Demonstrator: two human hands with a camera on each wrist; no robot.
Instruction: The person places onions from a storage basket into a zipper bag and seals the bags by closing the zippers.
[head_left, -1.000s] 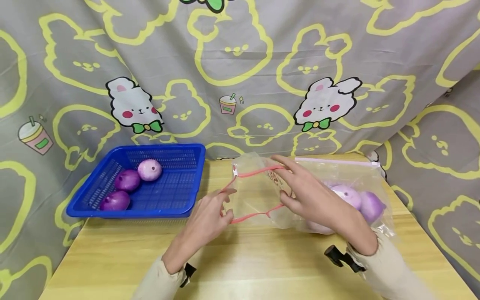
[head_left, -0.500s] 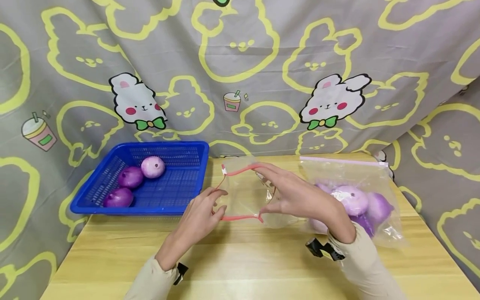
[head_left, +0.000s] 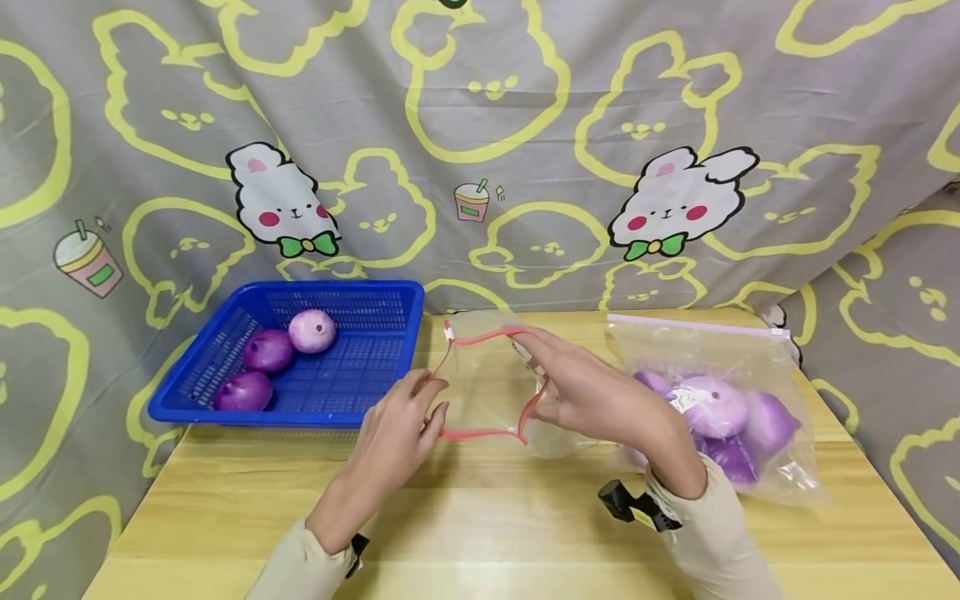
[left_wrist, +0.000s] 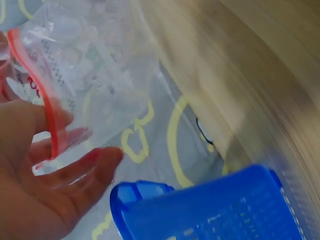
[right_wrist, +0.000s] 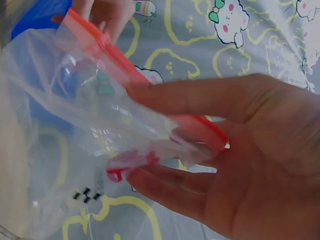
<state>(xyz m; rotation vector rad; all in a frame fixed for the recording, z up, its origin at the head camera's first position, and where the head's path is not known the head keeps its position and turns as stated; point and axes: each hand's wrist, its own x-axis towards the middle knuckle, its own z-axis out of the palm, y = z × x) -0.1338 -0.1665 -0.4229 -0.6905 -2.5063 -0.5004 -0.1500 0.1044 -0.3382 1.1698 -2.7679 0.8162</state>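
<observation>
A clear zip bag (head_left: 480,337) with a red rim stands with its mouth spread wide at the middle of the table. My left hand (head_left: 393,429) grips the left side of the rim; in the left wrist view the red strip (left_wrist: 39,82) passes between its fingers. My right hand (head_left: 600,385) holds the other side, its thumb and fingers on either side of the red strip (right_wrist: 117,59) in the right wrist view. I see no onion inside this bag. Red print and small black checks show on its plastic.
A blue basket (head_left: 352,375) at the left holds several purple onions (head_left: 268,350). At the right lies a second clear bag (head_left: 637,342) with a pale pink zip strip and several onions (head_left: 716,407) in it. A patterned curtain (head_left: 525,125) hangs behind the wooden table (head_left: 480,533).
Both hands have shifted slightly left with the red-rimmed bag. The right hand has slid along its rim, and the mouth is spread more squarely. The view has drifted a little too.
</observation>
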